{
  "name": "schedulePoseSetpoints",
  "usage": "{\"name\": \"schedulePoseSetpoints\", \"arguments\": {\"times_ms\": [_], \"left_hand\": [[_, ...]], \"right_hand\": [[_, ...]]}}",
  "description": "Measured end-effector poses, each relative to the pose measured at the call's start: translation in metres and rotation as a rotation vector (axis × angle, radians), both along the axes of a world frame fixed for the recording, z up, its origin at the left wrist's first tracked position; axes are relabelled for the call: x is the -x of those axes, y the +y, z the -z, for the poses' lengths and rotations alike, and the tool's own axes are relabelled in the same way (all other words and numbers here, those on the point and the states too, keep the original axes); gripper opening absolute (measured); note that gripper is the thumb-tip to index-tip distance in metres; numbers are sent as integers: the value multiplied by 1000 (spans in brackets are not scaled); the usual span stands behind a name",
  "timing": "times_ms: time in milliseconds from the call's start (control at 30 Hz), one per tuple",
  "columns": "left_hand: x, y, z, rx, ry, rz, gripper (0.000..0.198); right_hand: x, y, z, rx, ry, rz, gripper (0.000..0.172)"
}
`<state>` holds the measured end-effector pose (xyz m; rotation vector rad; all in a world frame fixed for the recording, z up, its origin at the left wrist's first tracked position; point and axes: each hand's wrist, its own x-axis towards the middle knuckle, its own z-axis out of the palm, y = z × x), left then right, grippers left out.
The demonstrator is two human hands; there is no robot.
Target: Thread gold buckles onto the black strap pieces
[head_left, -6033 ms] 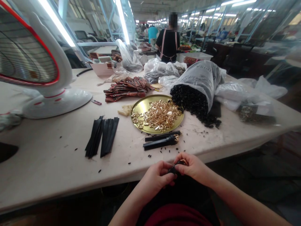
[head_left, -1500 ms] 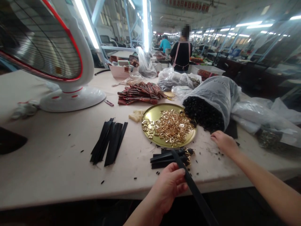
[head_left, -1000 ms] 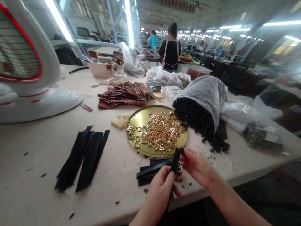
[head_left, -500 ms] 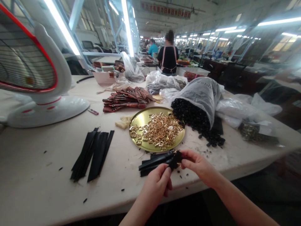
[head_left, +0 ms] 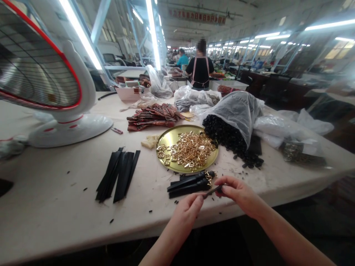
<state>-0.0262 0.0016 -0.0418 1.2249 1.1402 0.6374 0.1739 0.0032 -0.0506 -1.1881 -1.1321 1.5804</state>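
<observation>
My left hand [head_left: 189, 208] and my right hand [head_left: 237, 193] meet over the table's near edge and pinch the two ends of a thin black strap [head_left: 211, 190] between their fingertips. Just beyond them lies a small pile of black straps with gold buckles [head_left: 191, 182]. Behind that sits a round gold tray [head_left: 169, 138] heaped with gold buckles [head_left: 191, 149]. An open plastic bag [head_left: 238, 111] on the right spills small black loops [head_left: 226, 136]. To the left lies a fan of plain black straps [head_left: 118, 175].
A white and red desk fan [head_left: 52, 88] stands at the far left. Reddish-brown leather pieces [head_left: 152, 115] and more plastic bags [head_left: 288, 127] lie further back and right. A person in a black top [head_left: 200, 68] stands at a far table.
My right hand came back from the black loops by the bag to the strap in my left hand. Both hands then drew it toward the table's near edge and now hold it flatter.
</observation>
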Motion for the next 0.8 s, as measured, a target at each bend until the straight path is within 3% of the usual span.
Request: {"name": "schedulePoseSetpoints", "arguments": {"times_ms": [100, 300, 600, 667, 800], "left_hand": [[0, -1, 8, -66, 3, 40, 26], [-1, -4, 23, -24, 26, 55, 25], [-5, -2, 28, -146, 166, 38, 24], [-8, -4, 30, -92, 161, 79, 25], [-16, -5, 40, 219, 58, 199, 26]], "right_hand": [[0, -2, 1, 30, 10, 1, 22], [-5, -2, 9, 83, -17, 22, 31], [-12, 1, 23, 128, -187, 36, 31], [-13, 3, 24, 99, -287, 22, 30], [-15, 5, 24, 87, -422, -12, 28]]}}
